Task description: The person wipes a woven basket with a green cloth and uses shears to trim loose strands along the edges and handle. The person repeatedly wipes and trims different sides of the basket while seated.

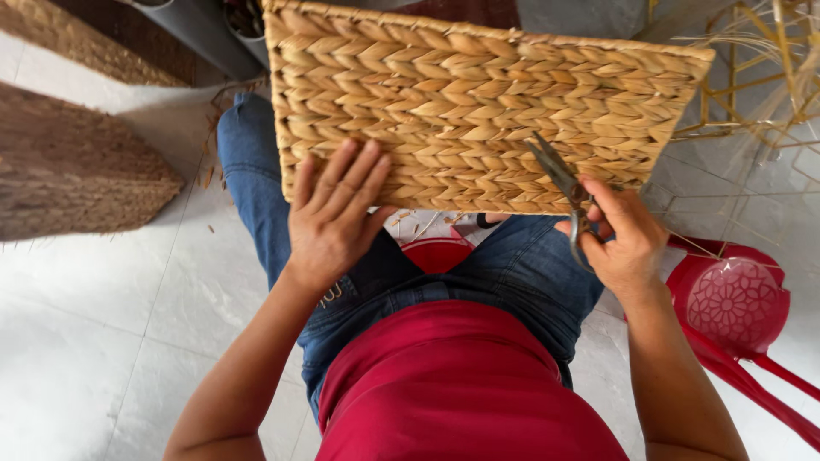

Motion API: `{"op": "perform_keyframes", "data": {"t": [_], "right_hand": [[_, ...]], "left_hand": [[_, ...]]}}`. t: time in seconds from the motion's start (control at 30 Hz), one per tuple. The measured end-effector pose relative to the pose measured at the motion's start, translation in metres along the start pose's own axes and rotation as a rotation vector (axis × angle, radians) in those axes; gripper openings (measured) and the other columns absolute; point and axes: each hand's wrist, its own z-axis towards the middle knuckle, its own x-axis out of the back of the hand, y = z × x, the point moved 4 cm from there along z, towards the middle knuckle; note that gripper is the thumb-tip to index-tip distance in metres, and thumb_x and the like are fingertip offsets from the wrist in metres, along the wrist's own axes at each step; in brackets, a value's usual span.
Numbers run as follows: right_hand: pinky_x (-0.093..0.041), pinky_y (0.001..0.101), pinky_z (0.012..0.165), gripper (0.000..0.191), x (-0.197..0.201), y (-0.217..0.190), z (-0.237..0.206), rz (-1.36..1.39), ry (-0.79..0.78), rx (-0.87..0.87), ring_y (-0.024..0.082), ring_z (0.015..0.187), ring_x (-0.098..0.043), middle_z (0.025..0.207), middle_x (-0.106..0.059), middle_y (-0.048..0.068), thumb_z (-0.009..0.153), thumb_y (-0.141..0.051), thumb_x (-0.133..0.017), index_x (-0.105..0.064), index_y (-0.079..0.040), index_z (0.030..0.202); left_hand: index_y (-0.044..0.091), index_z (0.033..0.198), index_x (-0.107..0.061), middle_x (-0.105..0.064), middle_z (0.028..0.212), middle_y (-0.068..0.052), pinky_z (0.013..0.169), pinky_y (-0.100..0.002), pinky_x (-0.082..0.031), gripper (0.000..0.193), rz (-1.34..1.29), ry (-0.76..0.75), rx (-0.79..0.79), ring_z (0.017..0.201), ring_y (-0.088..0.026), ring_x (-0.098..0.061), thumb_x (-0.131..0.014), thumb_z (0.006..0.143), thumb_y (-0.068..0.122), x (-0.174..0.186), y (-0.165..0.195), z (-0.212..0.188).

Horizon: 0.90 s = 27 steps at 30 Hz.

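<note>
Looking down from the head camera, I've got a woven straw basket (478, 111) propped across the knees, its flat braided side facing me. Its far edge runs out of the top of the frame, so I can't see its full depth or what's inside. My left hand (333, 218) lies flat and open on the weave near the lower left corner, fingers spread, gripping nothing, just pressing on the surface. My right hand (628, 243) is clenched around the handles of a pair of scissors (559, 183); the blades point up and left, resting against the basket's lower right area. The handles are mostly buried in the fingers, so I can't tell how far the blades are parted. Below, blue jeans (521, 265) and a red shirt (453, 384). A red plastic stool (739, 307) lies beside me at right, partly cut off. Darker woven pieces (77, 171) sit at left, only partly in view.
</note>
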Motion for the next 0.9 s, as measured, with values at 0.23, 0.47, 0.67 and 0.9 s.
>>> {"op": "perform_keyframes", "data": {"t": [0.23, 0.47, 0.67, 0.9], "right_hand": [[-0.044, 0.0287, 0.057, 0.068, -0.001, -0.009, -0.001, -0.002, 0.047, -0.035, 0.010, 0.061, -0.051, 0.085, -0.060, 0.002, 0.077, -0.014, -0.096, -0.065, -0.010, 0.137], [-0.043, 0.0285, 0.057, 0.067, 0.002, -0.011, -0.005, 0.038, 0.097, -0.075, 0.011, 0.062, -0.051, 0.087, -0.060, 0.003, 0.076, -0.011, -0.096, -0.065, -0.009, 0.136], [-0.044, 0.0265, 0.060, 0.064, -0.009, -0.002, -0.017, 0.064, 0.098, -0.129, 0.011, 0.068, -0.051, 0.090, -0.059, 0.003, 0.083, -0.007, -0.096, -0.067, -0.007, 0.140], [-0.048, 0.0210, 0.064, 0.059, -0.018, 0.018, -0.027, 0.079, 0.101, -0.110, 0.008, 0.074, -0.055, 0.097, -0.059, 0.004, 0.090, -0.007, -0.096, -0.066, -0.004, 0.141]], "left_hand": [[0.013, 0.135, -0.070, -0.066, 0.142, -0.002, 0.127, -0.045, -0.033, 0.033, -0.089, 0.120, 0.083, 0.143, -0.023, -0.056, -0.078, 0.102, 0.012, 0.012, 0.002, 0.012], [0.006, 0.152, -0.055, -0.042, 0.161, -0.015, 0.122, -0.056, -0.020, 0.069, -0.007, -0.076, -0.050, 0.151, -0.033, -0.035, -0.077, 0.095, 0.038, -0.022, 0.048, 0.027], [0.014, 0.139, -0.067, -0.055, 0.153, -0.008, 0.122, -0.048, -0.034, 0.042, -0.218, -0.007, -0.276, 0.145, -0.028, -0.051, -0.078, 0.098, 0.020, -0.020, 0.058, -0.007], [0.008, 0.125, -0.068, -0.063, 0.119, -0.009, 0.090, -0.039, -0.054, 0.034, -0.198, 0.312, 0.306, 0.105, -0.027, -0.064, -0.084, 0.095, 0.004, 0.014, -0.006, -0.008]]}}
